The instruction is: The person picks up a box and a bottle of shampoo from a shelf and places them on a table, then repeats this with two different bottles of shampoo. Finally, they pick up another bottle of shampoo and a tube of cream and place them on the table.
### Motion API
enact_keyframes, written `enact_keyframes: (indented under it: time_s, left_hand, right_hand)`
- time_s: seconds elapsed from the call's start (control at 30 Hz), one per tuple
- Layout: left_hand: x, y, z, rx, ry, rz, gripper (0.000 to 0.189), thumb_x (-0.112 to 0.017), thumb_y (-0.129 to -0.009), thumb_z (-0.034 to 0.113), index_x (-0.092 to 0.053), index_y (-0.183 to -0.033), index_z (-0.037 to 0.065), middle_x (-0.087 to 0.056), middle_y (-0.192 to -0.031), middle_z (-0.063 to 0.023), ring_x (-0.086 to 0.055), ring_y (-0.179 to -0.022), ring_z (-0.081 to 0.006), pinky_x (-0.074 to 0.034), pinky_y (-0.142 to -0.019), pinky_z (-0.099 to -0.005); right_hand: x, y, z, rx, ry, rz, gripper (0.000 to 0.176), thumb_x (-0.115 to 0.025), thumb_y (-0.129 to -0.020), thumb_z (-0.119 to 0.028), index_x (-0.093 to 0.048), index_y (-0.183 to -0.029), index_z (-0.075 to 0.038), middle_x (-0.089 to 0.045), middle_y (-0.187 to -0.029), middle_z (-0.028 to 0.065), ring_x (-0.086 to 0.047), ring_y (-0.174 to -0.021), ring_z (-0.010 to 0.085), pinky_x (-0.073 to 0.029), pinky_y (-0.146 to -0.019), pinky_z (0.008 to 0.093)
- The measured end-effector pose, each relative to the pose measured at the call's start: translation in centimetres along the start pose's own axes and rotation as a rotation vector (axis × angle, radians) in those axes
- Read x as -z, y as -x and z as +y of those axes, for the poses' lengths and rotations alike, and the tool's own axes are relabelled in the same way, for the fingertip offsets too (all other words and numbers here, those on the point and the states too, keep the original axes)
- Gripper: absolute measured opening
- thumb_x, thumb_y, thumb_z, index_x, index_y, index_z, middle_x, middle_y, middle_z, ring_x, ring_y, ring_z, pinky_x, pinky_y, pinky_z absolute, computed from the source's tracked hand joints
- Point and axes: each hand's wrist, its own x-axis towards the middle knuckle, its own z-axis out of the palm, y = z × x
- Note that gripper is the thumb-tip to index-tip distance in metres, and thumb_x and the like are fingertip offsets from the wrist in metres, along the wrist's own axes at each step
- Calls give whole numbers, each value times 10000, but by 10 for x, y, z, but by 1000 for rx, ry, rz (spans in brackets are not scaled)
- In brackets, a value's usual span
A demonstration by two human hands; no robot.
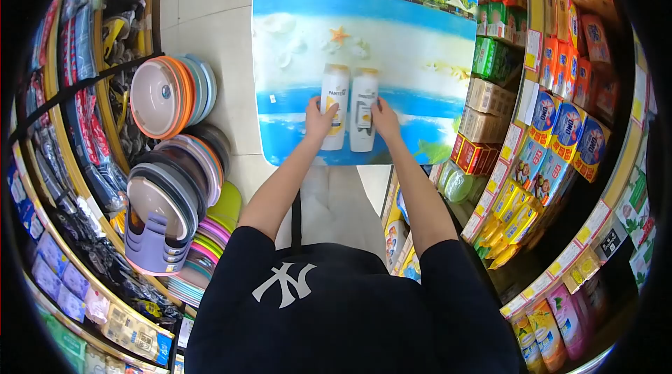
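Two Pantene bottles, side by side, low on the beach-print counter (pixel 413 41), near its 6 o'clock edge. Yellow-label bottle (pixel 341 97) at 7 o'clock of the counter's middle, dark-label bottle (pixel 364 108) at 6. Caps point to 12, labels face you; whether the backs bear on the counter, cannot tell.

Your left hand (pixel 320 118) is clamped on the yellow-label bottle from its 9 o'clock side, thumb across the front. Your right hand (pixel 386 120) is clamped on the dark-label bottle from its 3 o'clock side, thumb at the label's edge. Fingers underneath hidden.

Handling, by judgement: even pressure in both hands; smooth plastic may twist if one thumb pushes harder. Line up caps and bases, gap parallel. Thumbs out toward the sides would leave the print readable. Bases sit close to the 6 o'clock edge, so a small slide toward 12 would be safer. Rounded sides could roll; settle each bottle before loosening either hand.
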Motion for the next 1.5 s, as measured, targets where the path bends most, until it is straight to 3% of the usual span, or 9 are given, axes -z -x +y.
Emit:
enact_keyframes:
  time_s: [0.2, 0.3, 0.4, 0.5, 0.7, 0.93, 1.13, 1.33, 1.5]
  left_hand:
    - [-9, 3, -4, -39, 114, -16, 408, -580, -761, 145, -396, -1093, -2, -526, -958, -120, -531, -852, -173, -438, -715, -287]
    - [-6, 2, -2, -104, 83, -72, 520, -636, -669, 163, -407, -1076, -65, -517, -922, -222, -492, -885, -349, -399, -785, -387]
    - [-10, 15, 5, -113, -201, 96, 527, -618, -661, 166, -402, -1088, -55, -482, -978, -247, -442, -944, -379, -374, -818, -412]
    - [-9, 3, -23, -93, -101, -32, 562, -608, -661, 191, -388, -1119, -48, -454, -1013, -257, -412, -972, -390, -362, -839, -411]
    - [16, 34, 10, 17, 34, -235, 593, -599, -656, 188, -381, -1140, -76, -490, -1047, -253, -491, -982, -306, -382, -846, -341]
    - [20, 59, 13, -48, -4, -168, 530, -544, -718, 172, -383, -1173, -48, -512, -1063, -192, -520, -955, -236, -398, -817, -297]
    - [46, 142, 69, 127, 270, -437, 531, -490, -803, 232, -304, -1247, 8, -413, -1210, -105, -380, -1126, -200, -339, -887, -349]
    - [77, 298, 206, -104, 635, -808, 506, -452, -834, 237, -278, -1258, 24, -384, -1229, -126, -362, -1149, -230, -318, -917, -356]
    - [83, 413, 270, -531, 555, -1026, 700, -578, -756, 199, -167, -1297, 31, -276, -1289, -121, -273, -1203, -209, -260, -961, -339]
  right_hand:
    - [-8, -11, 4, 73, -113, -115, 570, -437, -790, -357, -345, -1202, 24, -483, -1090, 253, -473, -1016, 361, -363, -867, 362]
    - [-10, -9, 12, 55, -192, -141, 548, -426, -823, -334, -326, -1216, 35, -465, -1139, 204, -459, -1043, 279, -346, -878, 315]
    - [-4, 0, 8, 50, -237, -206, 569, -422, -836, -335, -292, -1235, 49, -421, -1196, 191, -429, -1087, 249, -317, -907, 293]
    - [5, 16, -4, 25, -199, -167, 619, -427, -829, -364, -266, -1244, 66, -371, -1235, 214, -387, -1131, 270, -290, -934, 298]
    - [18, 54, 2, 87, -129, -80, 665, -421, -803, -433, -294, -1226, 65, -390, -1191, 269, -394, -1114, 342, -316, -919, 342]
    - [34, 106, 67, 112, -62, -162, 635, -460, -802, -398, -311, -1221, 55, -416, -1186, 238, -418, -1100, 322, -323, -915, 327]
    - [91, 207, 37, 18, -606, -326, 580, -463, -825, -339, -282, -1259, 1, -393, -1235, 158, -383, -1137, 249, -329, -912, 358]
    - [176, 332, -78, 556, -1431, -446, 567, -385, -859, -361, -209, -1291, -39, -318, -1284, 140, -331, -1169, 249, -264, -971, 391]
    - [209, 432, -153, 1043, -1797, -957, 665, -324, -848, -455, -84, -1319, -51, -184, -1356, 116, -152, -1260, 235, -111, -1020, 444]
